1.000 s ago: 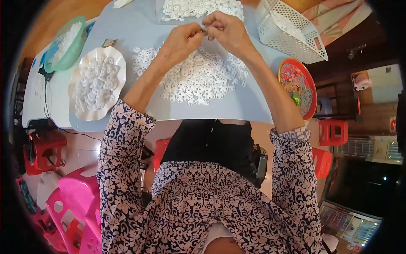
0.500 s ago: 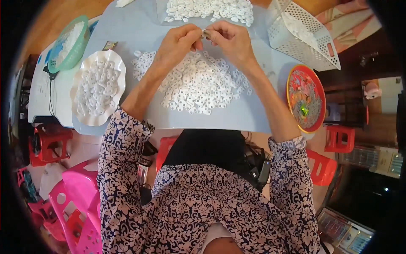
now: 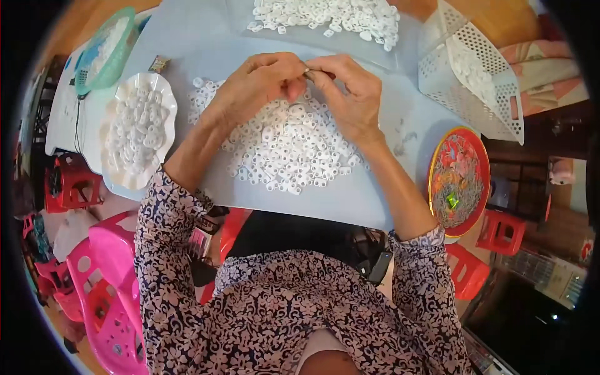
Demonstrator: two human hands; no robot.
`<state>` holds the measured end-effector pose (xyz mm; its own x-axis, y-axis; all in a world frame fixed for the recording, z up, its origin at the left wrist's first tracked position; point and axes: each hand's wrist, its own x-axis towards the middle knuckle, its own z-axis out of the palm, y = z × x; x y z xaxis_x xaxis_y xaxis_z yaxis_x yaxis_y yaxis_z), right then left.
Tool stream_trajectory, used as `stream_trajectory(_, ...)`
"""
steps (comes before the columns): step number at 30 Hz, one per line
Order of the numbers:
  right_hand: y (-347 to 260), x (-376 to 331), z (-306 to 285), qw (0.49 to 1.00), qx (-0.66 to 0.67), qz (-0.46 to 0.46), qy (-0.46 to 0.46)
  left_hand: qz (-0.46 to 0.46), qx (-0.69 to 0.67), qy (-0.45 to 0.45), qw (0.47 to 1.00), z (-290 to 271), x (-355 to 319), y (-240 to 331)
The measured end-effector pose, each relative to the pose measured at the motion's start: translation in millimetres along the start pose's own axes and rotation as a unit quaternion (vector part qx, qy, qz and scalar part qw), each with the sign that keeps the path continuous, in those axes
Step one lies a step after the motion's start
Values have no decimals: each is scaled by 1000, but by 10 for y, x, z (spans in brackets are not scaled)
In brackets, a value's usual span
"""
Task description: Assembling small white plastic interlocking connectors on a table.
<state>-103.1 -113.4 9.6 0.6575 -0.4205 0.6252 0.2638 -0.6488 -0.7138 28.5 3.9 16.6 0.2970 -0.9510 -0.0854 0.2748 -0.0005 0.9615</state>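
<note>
My left hand [image 3: 265, 84] and my right hand [image 3: 350, 94] meet fingertip to fingertip over the far part of a heap of small white plastic pieces [image 3: 290, 147]. Both are closed in a pinch. What sits between the fingertips is tiny and mostly covered; I cannot make it out. The heaped pieces are rounded, with small holes in them. To the left, a white wavy-edged plate [image 3: 170, 103] bears more white pieces [image 3: 139, 134]. On the right, a red round tray [image 3: 485, 172] with a gold rim holds many thin grey metal parts [image 3: 465, 178].
A clear shallow bin [image 3: 350, 47] of white pieces stands at the far side of the grey table [image 3: 200, 53]. A white perforated basket [image 3: 447, 81] is far right, a green basket [image 3: 125, 53] far left. Pink chairs [image 3: 112, 250] and red stools [image 3: 467, 272] stand below the table.
The view has shifted and tilted slightly. Both hands sit a little lower in it, still pinched together; the white bit seen between the fingertips before is now mostly hidden.
</note>
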Motion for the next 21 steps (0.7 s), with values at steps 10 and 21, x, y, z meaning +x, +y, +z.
stream_trajectory(10, -40, -47, 66, 967, 158, 191, 50, 60, -42, 14, 997, -7, 52, -123)
stream_trajectory(21, -82, 1, -59, 971, 79, 226, -22, 115, 200, 58, 971, 134, -26, -61)
